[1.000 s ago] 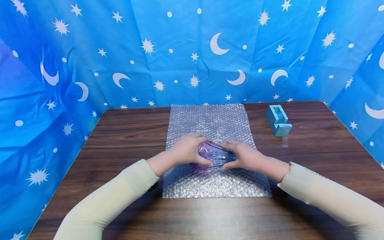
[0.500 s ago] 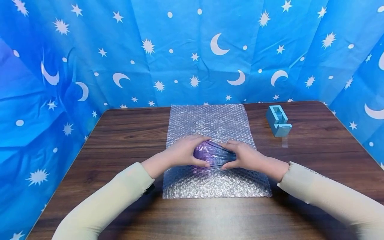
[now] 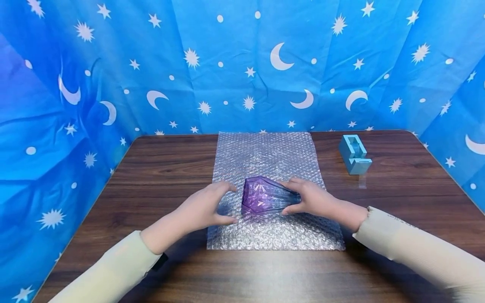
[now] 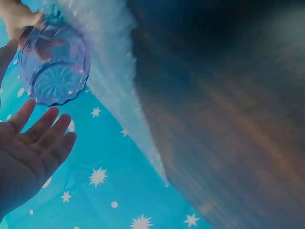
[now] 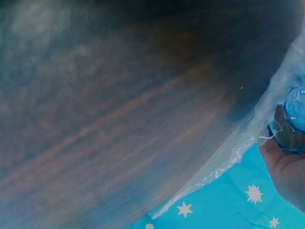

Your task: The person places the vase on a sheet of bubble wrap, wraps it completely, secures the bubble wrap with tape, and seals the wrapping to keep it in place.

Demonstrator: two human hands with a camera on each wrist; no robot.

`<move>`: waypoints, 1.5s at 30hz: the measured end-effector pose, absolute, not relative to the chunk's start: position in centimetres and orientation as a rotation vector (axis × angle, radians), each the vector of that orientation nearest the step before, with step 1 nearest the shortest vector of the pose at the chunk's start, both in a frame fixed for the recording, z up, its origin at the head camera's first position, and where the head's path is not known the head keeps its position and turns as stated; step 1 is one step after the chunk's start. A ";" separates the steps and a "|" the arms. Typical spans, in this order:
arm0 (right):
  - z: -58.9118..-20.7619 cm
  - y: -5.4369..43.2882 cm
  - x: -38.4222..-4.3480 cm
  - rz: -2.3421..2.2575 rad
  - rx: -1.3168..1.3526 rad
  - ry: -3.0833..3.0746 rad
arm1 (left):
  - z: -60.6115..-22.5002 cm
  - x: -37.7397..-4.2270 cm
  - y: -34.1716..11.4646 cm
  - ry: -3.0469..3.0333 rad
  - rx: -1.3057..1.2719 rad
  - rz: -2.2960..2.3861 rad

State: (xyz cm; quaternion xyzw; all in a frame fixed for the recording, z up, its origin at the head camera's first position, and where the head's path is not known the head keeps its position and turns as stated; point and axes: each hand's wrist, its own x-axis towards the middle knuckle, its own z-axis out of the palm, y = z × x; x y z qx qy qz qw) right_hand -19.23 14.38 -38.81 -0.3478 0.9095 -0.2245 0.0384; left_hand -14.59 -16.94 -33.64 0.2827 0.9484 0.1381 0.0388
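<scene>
A faceted glass vase [image 3: 263, 197], purple at the wide base and blue toward the narrow end, lies on its side over a sheet of bubble wrap [image 3: 265, 153]. My right hand [image 3: 313, 199] grips the blue end, thumb on the near side and fingers on the far side. To the left of the purple base, my left hand [image 3: 202, 208] is apart from the glass, thumb and fingers spread around a gap. The left wrist view shows the vase's round base [image 4: 57, 83] facing the open left palm [image 4: 28, 157]. Only part of the right hand [image 5: 288, 174] shows in the right wrist view.
A light blue tape dispenser [image 3: 355, 155] stands at the back right of the dark wooden table [image 3: 170, 168], a strip of clear tape hanging from its front. A blue cloth [image 3: 227, 84] with moons and stars hangs behind and at both sides.
My left hand has let go of the vase's purple base and moved left, toward me. The right hand keeps its hold on the blue end, and the vase stays in nearly the same place.
</scene>
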 end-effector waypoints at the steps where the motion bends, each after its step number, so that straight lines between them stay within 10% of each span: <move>1: -38.8 14.3 -19.3 -0.690 -1.068 2.787 | -33.8 -14.4 -17.1 2.904 0.886 0.402; 45: -38.7 14.7 -19.1 -0.765 -1.068 2.724 | -37.3 -12.5 -16.1 2.752 1.424 -0.033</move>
